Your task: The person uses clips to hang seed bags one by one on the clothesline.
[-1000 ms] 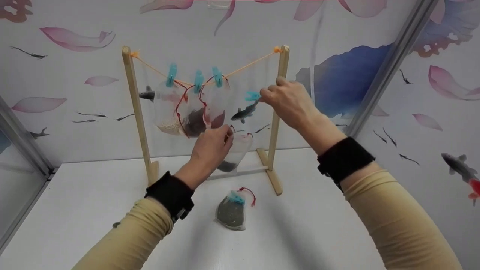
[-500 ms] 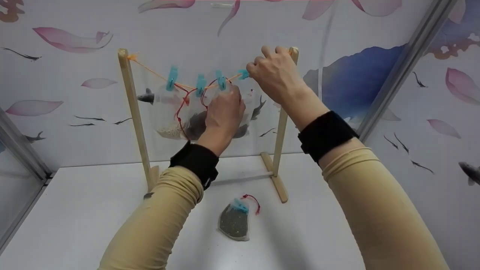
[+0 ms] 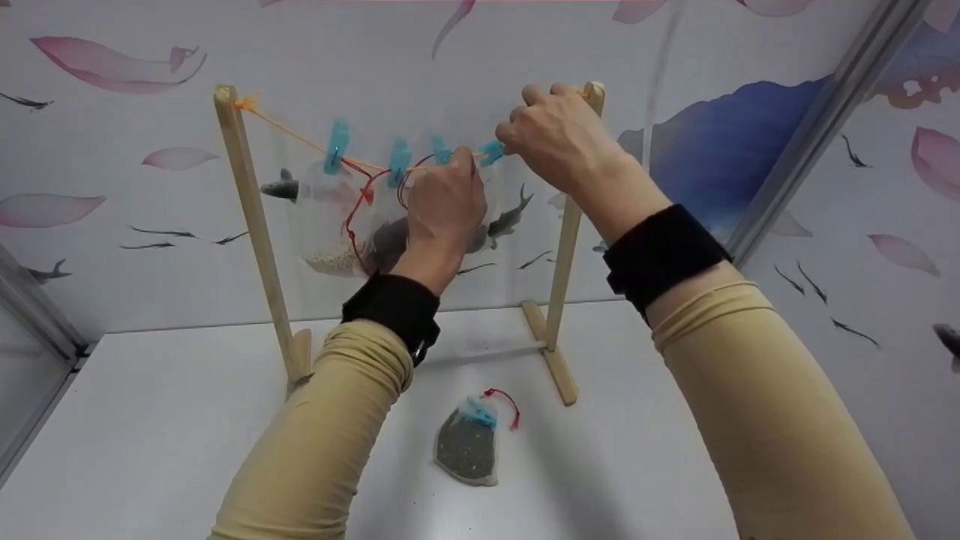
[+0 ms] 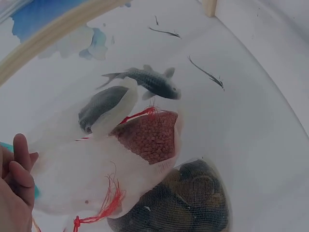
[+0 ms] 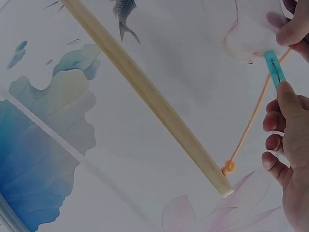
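Observation:
My left hand (image 3: 448, 202) grips the top of a translucent mesh bag at the orange line (image 3: 289, 133); in the left wrist view its dark filling (image 4: 104, 106) sags at the far end. Between thumb and fingers, my right hand (image 3: 559, 135) pinches a blue clothespin (image 5: 275, 67), whose tip meets the line beside the bag's edge (image 5: 251, 43). Other clothespins (image 3: 337, 146) hold hanging bags to the left: one with pale grains (image 3: 334, 259), one with reddish-brown contents (image 4: 152, 135) and one with large dark pieces (image 4: 193, 203). Red drawstrings (image 3: 351, 217) dangle from them.
The line is tied between two wooden posts, left (image 3: 255, 225) and right (image 3: 566, 262), with feet on the white table (image 3: 165, 420). A bag of grey-green filling (image 3: 466, 446) lies in front, a blue clothespin (image 3: 478, 412) on its top. A patterned wall stands close behind.
My left hand has raised the bag from below up to the line. My right hand has moved up and brought the clothespin from beside the right post onto the line.

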`<action>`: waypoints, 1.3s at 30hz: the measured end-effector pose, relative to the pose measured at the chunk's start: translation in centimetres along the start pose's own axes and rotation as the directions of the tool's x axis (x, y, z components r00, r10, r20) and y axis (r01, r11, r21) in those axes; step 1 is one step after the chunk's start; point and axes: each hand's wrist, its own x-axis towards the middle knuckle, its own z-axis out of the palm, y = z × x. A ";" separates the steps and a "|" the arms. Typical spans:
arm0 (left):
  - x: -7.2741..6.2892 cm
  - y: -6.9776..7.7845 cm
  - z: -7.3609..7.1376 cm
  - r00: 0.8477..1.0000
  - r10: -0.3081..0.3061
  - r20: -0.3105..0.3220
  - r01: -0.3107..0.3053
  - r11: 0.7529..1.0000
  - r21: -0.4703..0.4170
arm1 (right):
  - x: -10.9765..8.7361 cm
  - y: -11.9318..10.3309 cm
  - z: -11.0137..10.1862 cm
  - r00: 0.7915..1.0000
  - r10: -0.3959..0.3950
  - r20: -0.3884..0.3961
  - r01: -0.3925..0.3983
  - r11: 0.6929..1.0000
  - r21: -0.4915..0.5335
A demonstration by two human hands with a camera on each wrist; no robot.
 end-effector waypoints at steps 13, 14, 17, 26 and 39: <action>0.0 -0.4 -0.1 0.998 -0.055 0.039 0.063 0.964 -0.259 | -0.2 -0.5 -0.6 0.999 -0.027 0.029 0.029 0.995 -0.097; 0.0 -0.3 -0.2 0.997 -0.068 0.047 0.078 0.957 -0.281 | -0.2 -0.5 -0.7 0.999 -0.026 0.042 0.030 0.995 -0.097; -0.1 -0.3 -0.3 0.993 -0.098 0.070 0.116 0.932 -0.344 | -0.2 -0.6 -1.0 0.997 -0.019 0.076 0.026 0.995 -0.095; -0.8 -0.6 -0.4 0.996 -0.009 0.092 0.020 0.993 -0.114 | -0.4 -2.1 -0.1 1.000 0.012 -0.021 -0.013 0.999 -0.038; -4.8 -3.2 0.9 0.949 0.308 0.061 -0.313 0.943 0.112 | -0.5 -3.2 3.5 0.977 0.110 -0.180 -0.094 0.991 0.094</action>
